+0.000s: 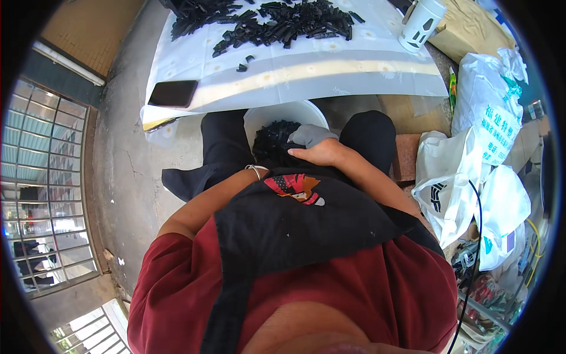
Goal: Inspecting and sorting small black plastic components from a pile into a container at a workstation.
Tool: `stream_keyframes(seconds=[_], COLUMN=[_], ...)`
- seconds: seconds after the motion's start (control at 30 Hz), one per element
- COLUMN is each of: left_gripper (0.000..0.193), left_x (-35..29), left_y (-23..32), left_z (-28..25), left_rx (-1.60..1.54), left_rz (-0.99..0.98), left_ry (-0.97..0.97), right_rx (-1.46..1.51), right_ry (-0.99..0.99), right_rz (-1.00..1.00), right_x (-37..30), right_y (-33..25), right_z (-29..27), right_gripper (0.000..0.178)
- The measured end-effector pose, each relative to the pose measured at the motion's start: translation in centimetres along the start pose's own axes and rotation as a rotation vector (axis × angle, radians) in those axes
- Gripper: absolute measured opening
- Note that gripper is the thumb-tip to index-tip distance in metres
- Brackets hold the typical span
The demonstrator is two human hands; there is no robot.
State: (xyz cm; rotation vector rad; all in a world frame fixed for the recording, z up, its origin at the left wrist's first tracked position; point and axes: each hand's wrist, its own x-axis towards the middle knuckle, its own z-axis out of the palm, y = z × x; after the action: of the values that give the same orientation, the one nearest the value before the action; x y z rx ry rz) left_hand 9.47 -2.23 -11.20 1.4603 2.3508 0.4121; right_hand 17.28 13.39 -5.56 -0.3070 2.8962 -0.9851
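Note:
Between my knees is a white bucket (312, 112) with many small black pieces (272, 134) in it, which look like short plastic parts. My right hand (315, 144) is at the bucket's right side, grey cloth covering its fingers and the thumb bare. Its fingers bend toward the thumb beside the black pieces; whatever lies between them is hidden. A white band circles my left wrist (258, 171), and the hand beyond it is lost behind the black apron (283, 230) and the dark pieces. I cannot see its fingers.
Ahead, a table with a white patterned cloth (330, 76) bears a black heap of pieces (289, 23), a dark phone (173, 94) and a white tumbler (422, 25). White bags (448, 183) and a brick (407, 156) stand at the right. A barred window (50, 194) is on the left.

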Motion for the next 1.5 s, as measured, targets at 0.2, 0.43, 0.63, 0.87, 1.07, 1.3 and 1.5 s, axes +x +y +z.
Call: stream_keyframes(seconds=[0.2,0.43,0.63,0.87,1.07,1.3,1.5], left_gripper=[0.029,0.032,0.026,0.026,0.044,0.046,0.053], left_x=[0.1,-2.9,-1.9,-0.1,0.7,0.8,2.4], left_y=[-0.3,-0.5,0.4,-0.4,-1.4,-1.2,2.0], left_z=[-1.3,-8.0,-10.4,-10.7,-13.6,-15.0,-13.3], left_rx=[-0.071,-0.499,-0.610,-1.221,-0.838,-0.795,-0.725], left_rz=[0.045,0.093,0.041,-0.145,-0.054,-0.291,-0.317], left_ry=[0.121,0.625,0.754,0.524,0.408,0.066,0.505], right_rx=[0.055,0.629,0.732,0.275,0.057,-0.036,0.205], right_ry=[0.071,0.275,0.396,0.252,0.258,0.186,0.522], right_rz=[-0.015,-0.036,-0.165,-0.028,-0.249,-0.144,-0.292], right_x=[1.0,3.2,5.4,6.7,7.5,6.7,7.2], right_y=[-0.5,-2.1,-3.8,-3.0,-1.3,-2.5,-1.5], right_z=[0.0,-1.8,-3.1,-6.3,-7.7,-9.2,-7.4], right_gripper=[0.034,0.029,0.030,0.033,0.031,0.029,0.027])
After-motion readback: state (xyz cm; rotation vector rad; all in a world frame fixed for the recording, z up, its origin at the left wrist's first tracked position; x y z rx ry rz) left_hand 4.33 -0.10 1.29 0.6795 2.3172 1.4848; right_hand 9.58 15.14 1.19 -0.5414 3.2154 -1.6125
